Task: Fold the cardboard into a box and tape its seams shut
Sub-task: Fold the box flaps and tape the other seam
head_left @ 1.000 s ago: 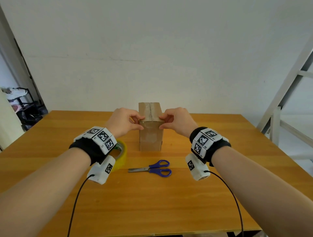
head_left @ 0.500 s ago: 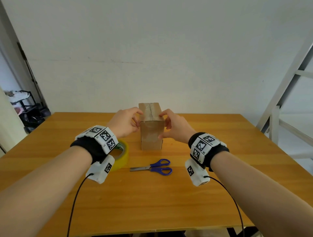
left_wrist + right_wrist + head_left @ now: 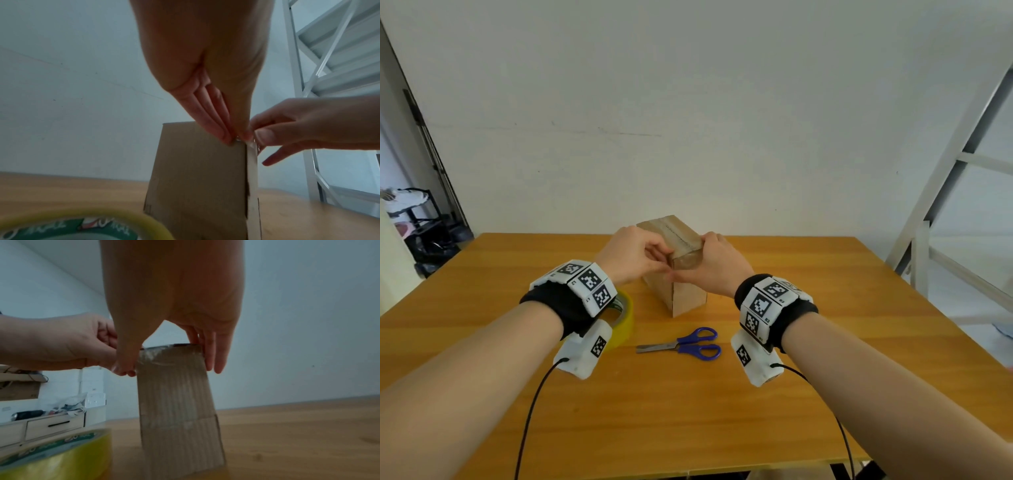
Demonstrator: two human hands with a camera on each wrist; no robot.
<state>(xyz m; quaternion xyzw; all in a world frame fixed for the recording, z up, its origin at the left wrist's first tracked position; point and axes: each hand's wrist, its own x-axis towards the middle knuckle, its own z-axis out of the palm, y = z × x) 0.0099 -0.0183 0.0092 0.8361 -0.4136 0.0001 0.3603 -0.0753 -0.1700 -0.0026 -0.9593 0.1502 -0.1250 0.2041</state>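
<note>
A small cardboard box [image 3: 674, 270] stands upright near the middle of a wooden table [image 3: 825, 342], turned so one vertical corner faces the viewer, with clear tape already running along its top seam. Both hands meet at the upper near corner. The left hand [image 3: 635, 257] has its fingers curled in, pinching at the box's corner edge, where a shiny tape end seems to lie. The right hand [image 3: 714, 265] grasps the box top, thumb on the near face and fingers draped over the far side. A yellow tape roll [image 3: 625, 317] lies just beside the box to the left, partly hidden under the left wrist, and blue-handled scissors [image 3: 688, 344] lie in front, untouched. Risks, as a judgement: pressing the tape at a slant could crease it or trap a bubble, and a hard sideways push could tip the tall, narrow box or slide it. Hard to make out: whether the left fingers hold loose tape or only press it flat, and the box's bottom seam and far sides, which are out of sight.
</note>
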